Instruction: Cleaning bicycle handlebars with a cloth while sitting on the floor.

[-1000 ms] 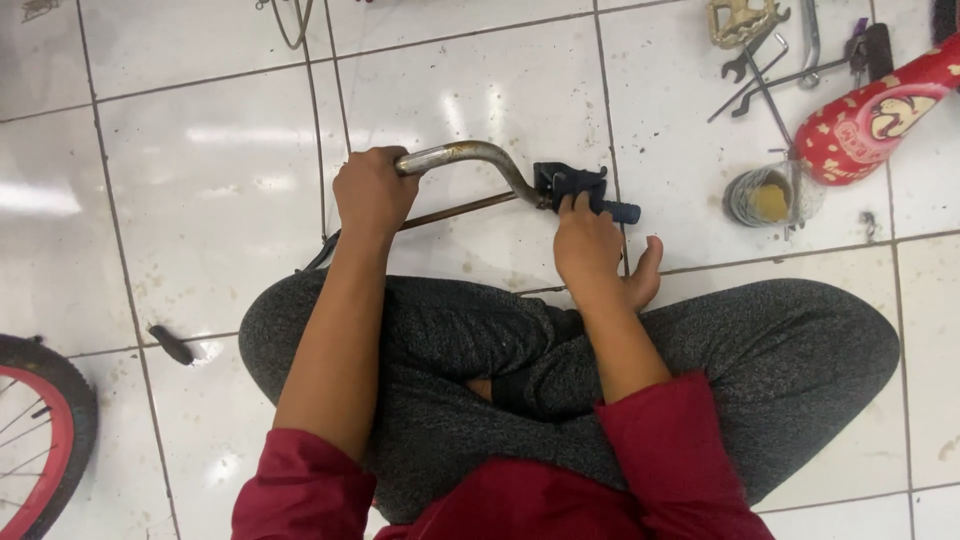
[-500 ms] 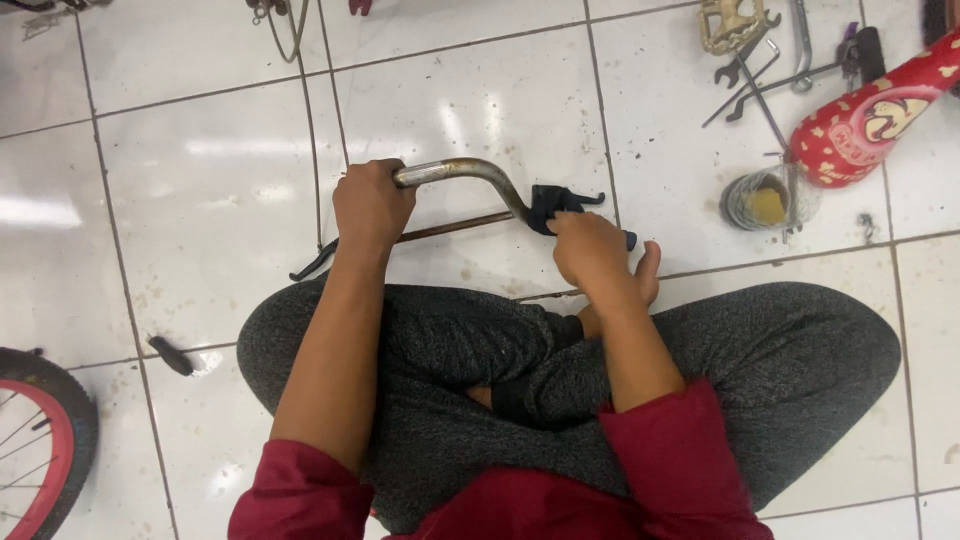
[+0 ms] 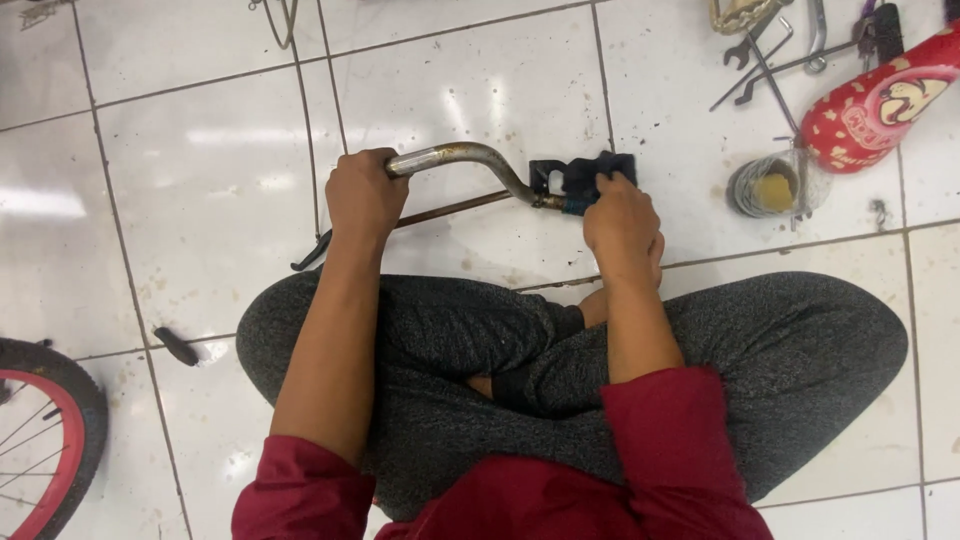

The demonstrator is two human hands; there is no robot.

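Down at the bottom, red sleeves and grey-trousered legs folded cross-legged on the white tiled floor [image 3: 200, 180]. At the left edge, part of a bicycle wheel [image 3: 40, 440] with a red rim sits on the tiles, and a small black piece [image 3: 176, 346] lies just beside the knee. Above the lap, the left hand [image 3: 365, 197] is wrapped round one end of a bent metal handlebar [image 3: 470, 157], fingers [image 3: 352, 165] curled tight over the tube. The bar curves across to the right, held just above the floor in front of the knees. The right hand [image 3: 622, 222] is on the black brake lever clamp [image 3: 572, 176] at the other end, fingers closed about it, though how they pinch it I cannot tell. A thin rusty rod [image 3: 440, 210] runs under the bar. Farther right, a round tin [image 3: 768, 187] stands near a red bicycle saddle [image 3: 880, 105], with spanners [image 3: 760, 50] scattered beyond.
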